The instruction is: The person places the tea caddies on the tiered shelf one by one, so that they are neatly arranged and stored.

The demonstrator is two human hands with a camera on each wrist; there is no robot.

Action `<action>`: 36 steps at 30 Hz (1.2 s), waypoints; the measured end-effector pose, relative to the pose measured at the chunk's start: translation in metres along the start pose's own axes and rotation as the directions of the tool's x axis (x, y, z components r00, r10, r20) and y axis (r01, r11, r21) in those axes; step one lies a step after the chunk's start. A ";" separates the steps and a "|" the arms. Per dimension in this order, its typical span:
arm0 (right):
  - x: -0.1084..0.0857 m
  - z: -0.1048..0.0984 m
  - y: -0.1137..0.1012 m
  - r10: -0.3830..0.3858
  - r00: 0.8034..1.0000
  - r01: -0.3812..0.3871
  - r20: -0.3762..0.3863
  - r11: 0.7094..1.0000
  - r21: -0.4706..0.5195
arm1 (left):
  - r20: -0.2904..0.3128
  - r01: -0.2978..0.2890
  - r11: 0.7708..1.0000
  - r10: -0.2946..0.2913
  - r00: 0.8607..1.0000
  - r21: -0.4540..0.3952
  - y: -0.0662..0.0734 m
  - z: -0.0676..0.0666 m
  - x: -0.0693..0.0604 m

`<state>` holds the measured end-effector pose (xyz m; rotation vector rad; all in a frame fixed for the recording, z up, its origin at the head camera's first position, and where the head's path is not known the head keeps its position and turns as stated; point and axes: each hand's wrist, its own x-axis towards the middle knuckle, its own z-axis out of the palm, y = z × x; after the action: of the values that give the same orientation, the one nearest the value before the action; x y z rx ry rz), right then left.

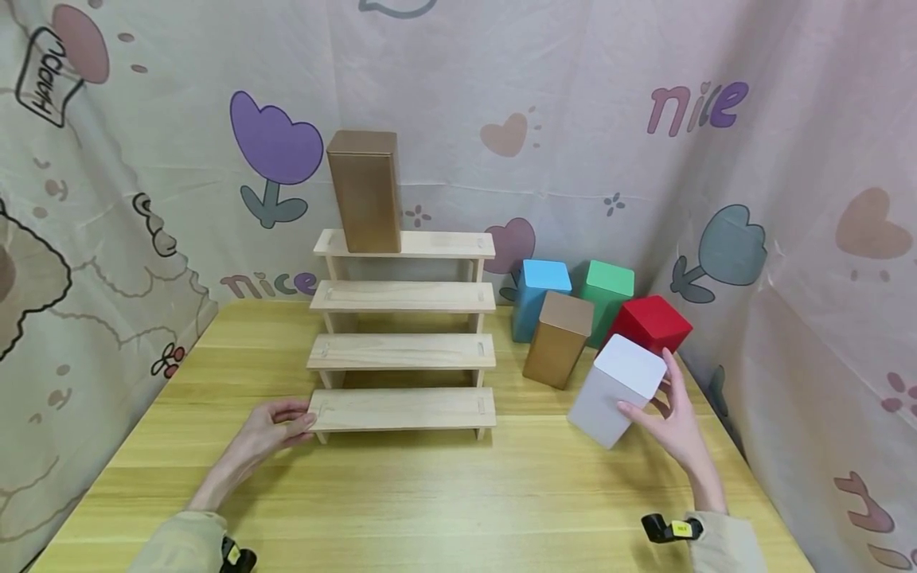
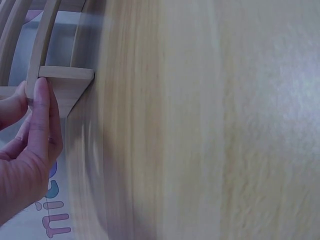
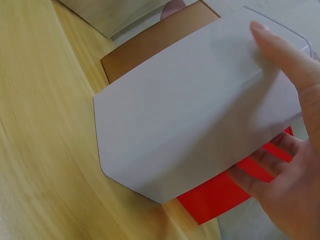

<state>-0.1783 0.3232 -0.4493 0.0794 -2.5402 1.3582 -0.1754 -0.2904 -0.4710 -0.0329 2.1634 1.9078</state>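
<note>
White box (image 1: 618,382) in the right hand (image 1: 677,426), held with thumb against one broad face and fingers bent along another side, the grip open just as wide as the box. Leaning at the right of the wooden table (image 1: 430,509), with no telling about contact under its base. Just behind, a red box (image 1: 653,322); to its left, a brown box (image 1: 562,338) in front of a blue box (image 1: 542,298) and a green box (image 1: 607,294). Pinched between thumb and fingers of the left hand (image 1: 272,430), closed to the board's thickness: left end of the lowest shelf (image 1: 401,410) on a four-step pale stand (image 1: 401,296). Upright on the top step, left of centre, a second brown box (image 1: 365,199). At the back, a patterned curtain (image 1: 430,79).
</note>
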 end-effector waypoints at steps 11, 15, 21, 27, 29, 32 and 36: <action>-0.001 0.005 0.005 -0.054 0.997 0.057 -0.050 0.995 0.077 | -0.013 0.032 0.999 -0.032 0.999 0.040 0.005 0.004 -0.002; -0.002 0.007 0.005 -0.053 0.995 0.061 -0.080 0.992 0.113 | -0.011 0.029 0.999 -0.028 1.000 0.035 0.004 0.002 -0.002; -0.002 0.007 0.004 -0.032 0.994 0.046 -0.102 0.990 0.135 | -0.004 0.025 0.999 -0.025 1.000 0.035 0.004 0.003 -0.002; -0.001 0.006 0.005 -0.017 0.994 0.032 -0.109 0.990 0.137 | -0.011 0.030 0.999 -0.030 0.999 0.040 0.004 0.004 -0.001; -0.001 0.006 0.006 -0.008 0.994 0.023 -0.110 0.991 0.131 | -0.008 0.027 0.999 -0.026 1.000 0.043 0.004 0.004 -0.001; 0.000 0.006 0.008 0.003 0.994 0.011 -0.113 0.993 0.120 | -0.005 0.022 0.999 -0.022 1.000 0.049 0.004 0.004 -0.002; 0.000 0.006 0.007 0.010 0.993 0.003 -0.114 0.994 0.109 | -0.006 0.022 0.999 -0.022 1.000 0.049 0.004 0.004 -0.002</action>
<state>-0.1812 0.3227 -0.4583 0.0169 -2.3729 1.4585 -0.1734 -0.2865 -0.4676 -0.0528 2.2030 1.8443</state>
